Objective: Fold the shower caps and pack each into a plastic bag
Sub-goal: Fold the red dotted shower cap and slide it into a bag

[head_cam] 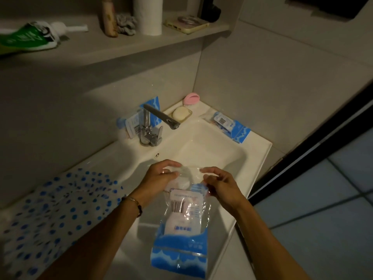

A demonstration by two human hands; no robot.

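Over the white sink (256,156) I hold a clear plastic bag (181,235) with a blue printed band and a barcode label; it hangs down toward me. My left hand (159,178) and my right hand (220,184) each pinch one side of its top edge. Something pale and folded shows inside the bag; I cannot tell whether it is a cap. A clear shower cap with blue dots (58,211) lies spread on the counter at the left. Two more packed blue-and-clear bags are in view: one (139,120) leans behind the tap, the other (232,128) lies on the sink's far right rim.
A chrome tap (155,126) stands at the sink's back. A soap bar in a dish (180,114) and a pink brush (191,99) sit in the back corner. The shelf above holds a green tube (28,36), a paper roll (148,15) and a phone (186,24).
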